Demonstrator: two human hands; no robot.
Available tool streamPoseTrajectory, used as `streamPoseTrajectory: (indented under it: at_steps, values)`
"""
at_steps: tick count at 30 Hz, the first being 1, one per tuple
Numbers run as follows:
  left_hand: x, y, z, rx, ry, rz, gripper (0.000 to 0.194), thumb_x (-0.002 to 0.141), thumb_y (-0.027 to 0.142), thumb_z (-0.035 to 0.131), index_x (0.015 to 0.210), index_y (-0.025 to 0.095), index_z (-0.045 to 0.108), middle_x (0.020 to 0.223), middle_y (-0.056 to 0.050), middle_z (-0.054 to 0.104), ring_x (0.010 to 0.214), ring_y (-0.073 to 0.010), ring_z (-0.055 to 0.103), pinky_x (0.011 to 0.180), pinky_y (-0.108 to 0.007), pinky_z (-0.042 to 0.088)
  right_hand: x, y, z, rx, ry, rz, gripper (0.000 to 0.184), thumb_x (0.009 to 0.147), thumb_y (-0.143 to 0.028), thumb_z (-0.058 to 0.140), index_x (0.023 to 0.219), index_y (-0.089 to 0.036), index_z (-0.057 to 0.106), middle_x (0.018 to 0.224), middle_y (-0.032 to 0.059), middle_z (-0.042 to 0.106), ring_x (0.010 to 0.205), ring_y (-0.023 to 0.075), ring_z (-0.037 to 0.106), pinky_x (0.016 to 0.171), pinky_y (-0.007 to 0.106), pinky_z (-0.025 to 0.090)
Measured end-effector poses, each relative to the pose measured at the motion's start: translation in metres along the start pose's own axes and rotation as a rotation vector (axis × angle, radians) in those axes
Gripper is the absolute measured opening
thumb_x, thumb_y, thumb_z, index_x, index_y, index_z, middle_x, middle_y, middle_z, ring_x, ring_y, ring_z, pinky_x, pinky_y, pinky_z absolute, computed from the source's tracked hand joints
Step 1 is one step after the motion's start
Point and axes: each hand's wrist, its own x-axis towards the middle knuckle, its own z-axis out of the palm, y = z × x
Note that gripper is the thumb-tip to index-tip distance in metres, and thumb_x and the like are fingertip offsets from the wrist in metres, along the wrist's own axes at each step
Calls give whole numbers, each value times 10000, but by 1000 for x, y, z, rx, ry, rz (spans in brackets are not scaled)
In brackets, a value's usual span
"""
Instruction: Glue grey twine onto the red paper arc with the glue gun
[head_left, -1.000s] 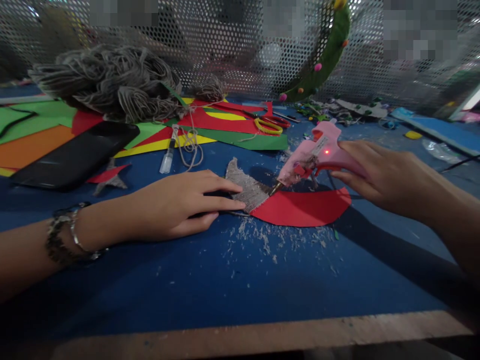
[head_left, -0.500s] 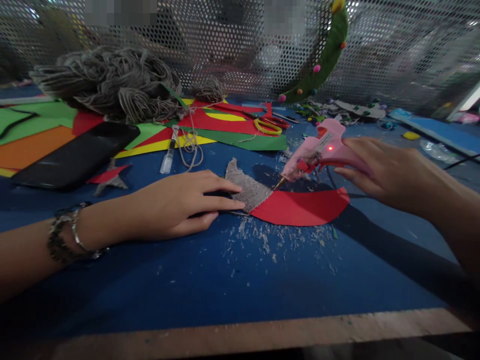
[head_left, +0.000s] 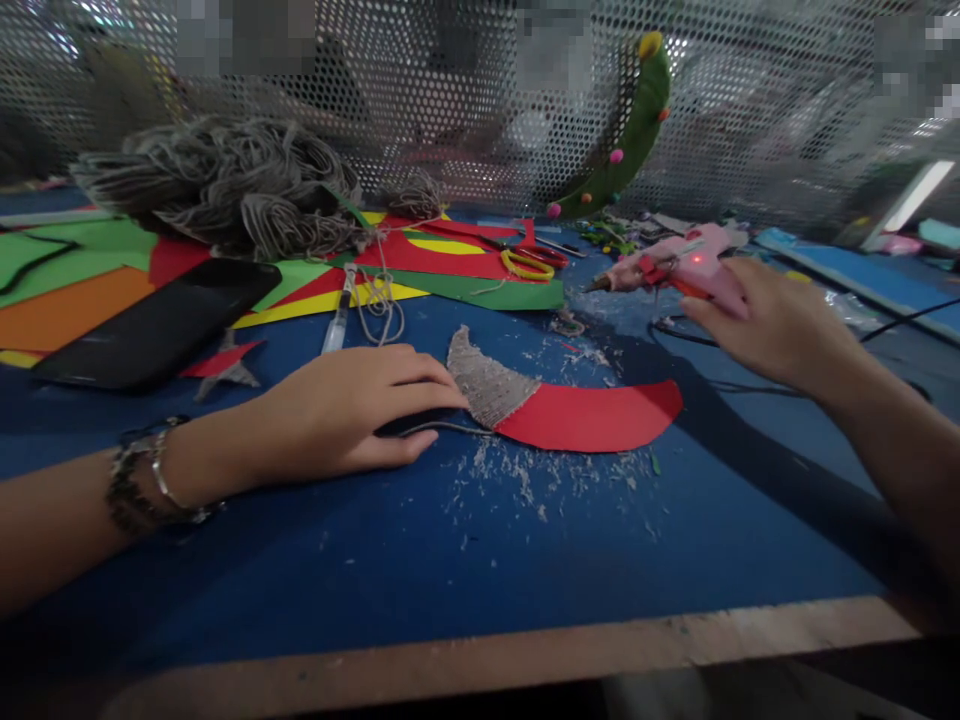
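Observation:
A curved red paper crescent lies flat on the blue table, its left end covered by rows of grey yarn. My left hand rests on the table with fingers stretched out and thumb apart, fingertips at the left edge of the yarn-covered end. A loose grey yarn strand runs from the crescent's lower edge toward the gap between my thumb and fingers. Over on the right, my right hand is wrapped round the handle of a pink glue gun, its light glowing red. The nozzle points left, raised clear of the crescent.
A big grey yarn heap sits on coloured paper sheets at the back left, near a black phone and a small star. Yellow-and-red scissors lie behind the crescent. A perforated metal screen stands behind.
The glue gun in my right hand has lifted off the yarn's edge and moved up and right. My left fingers have drawn back left from on top of the yarn-covered end.

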Motion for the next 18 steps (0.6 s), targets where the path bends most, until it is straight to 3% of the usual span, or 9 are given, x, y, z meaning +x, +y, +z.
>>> streamPoseTrajectory:
  at_steps: [3,7,10,13,16,18]
  values:
    - [0,1,-2,11,49,31,280,951,311,385,960,190,637,941,-39,648,813,-149,612,705,-235,453,2,7,5,-57,-165,106,237,761,-433,452,690,-231,350,702,59,526,568,162,418,533,280,297]
    - [2,3,-7,-24,9,43,325,974,270,335,895,176,636,868,-30,642,740,-122,610,639,-202,433,3,14,7,-109,-314,102,326,808,-508,429,775,-191,501,775,104,588,614,185,464,563,296,319]
    - [3,3,-7,-34,-12,32,324,971,251,325,887,170,627,857,-33,634,722,-115,596,634,-198,425,1,9,-3,-97,-201,108,407,819,-507,427,917,-140,574,856,142,619,715,219,522,609,315,363]
    - [3,4,-8,26,-30,45,322,965,224,313,866,161,613,831,-37,625,703,-125,575,627,-215,416,-8,-10,-16,71,-27,-65,441,809,-441,464,1034,-79,577,894,157,622,765,206,547,695,325,410]
    - [4,7,-10,132,-9,69,327,956,210,287,848,154,591,820,-52,618,735,-154,554,675,-254,419,-27,-36,-20,296,-167,-410,508,807,-502,457,1099,-103,576,925,134,628,807,209,577,768,354,436]
    - [5,11,-12,147,38,39,311,942,205,282,844,146,571,832,-67,613,759,-171,547,715,-280,423,-40,-50,-17,372,-289,-525,679,717,-607,545,1206,-136,526,1009,126,631,895,240,593,808,383,451]
